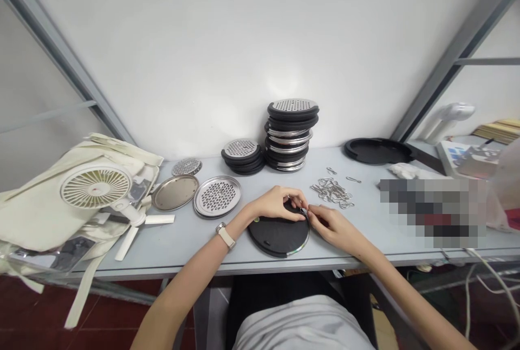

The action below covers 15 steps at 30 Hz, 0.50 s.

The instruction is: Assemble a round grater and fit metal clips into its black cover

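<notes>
A black round disc (279, 234) with a partly silver rim lies flat on the table in front of me. My left hand (281, 202) curls over its far right side, thumb on the top face and fingers bent at the rim. From the right, my right hand (330, 224) meets it there, thumb and forefinger pinched together. A small shiny metal clip (303, 209) shows between the two hands, partly hidden by fingertips. Just beyond my right hand lies a loose pile of wire clips (333, 190).
Behind stand a tall stack (289, 141) and a low stack (242, 157) of black-edged perforated discs. Loose metal plates (217, 196) lie left, beside a cream bag (44, 198) and a white fan (96, 186). A black tray (379, 151) sits back right, near a blurred-out patch.
</notes>
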Available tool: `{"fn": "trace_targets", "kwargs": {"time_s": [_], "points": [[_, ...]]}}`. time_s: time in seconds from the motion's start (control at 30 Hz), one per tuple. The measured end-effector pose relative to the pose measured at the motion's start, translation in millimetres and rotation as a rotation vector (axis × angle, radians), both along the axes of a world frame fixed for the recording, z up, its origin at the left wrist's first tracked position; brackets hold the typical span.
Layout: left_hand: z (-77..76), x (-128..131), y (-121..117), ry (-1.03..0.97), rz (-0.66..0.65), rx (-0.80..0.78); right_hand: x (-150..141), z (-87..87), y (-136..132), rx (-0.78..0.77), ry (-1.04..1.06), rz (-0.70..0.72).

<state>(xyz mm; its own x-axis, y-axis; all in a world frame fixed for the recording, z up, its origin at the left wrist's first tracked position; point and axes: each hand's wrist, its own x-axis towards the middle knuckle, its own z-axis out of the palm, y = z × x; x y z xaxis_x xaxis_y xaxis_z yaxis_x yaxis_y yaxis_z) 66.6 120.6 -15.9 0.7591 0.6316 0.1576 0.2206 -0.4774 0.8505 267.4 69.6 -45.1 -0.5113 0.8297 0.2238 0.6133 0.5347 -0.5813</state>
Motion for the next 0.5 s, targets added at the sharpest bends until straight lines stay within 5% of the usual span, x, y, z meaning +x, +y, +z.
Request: {"fn": "trace_targets", "kwargs": {"time_s": [0.5], "points": [[1.3, 0.5, -0.9, 0.004, 0.011, -0.014, -1.0, -0.8, -0.4, -0.036, 0.061, -0.068]]}}
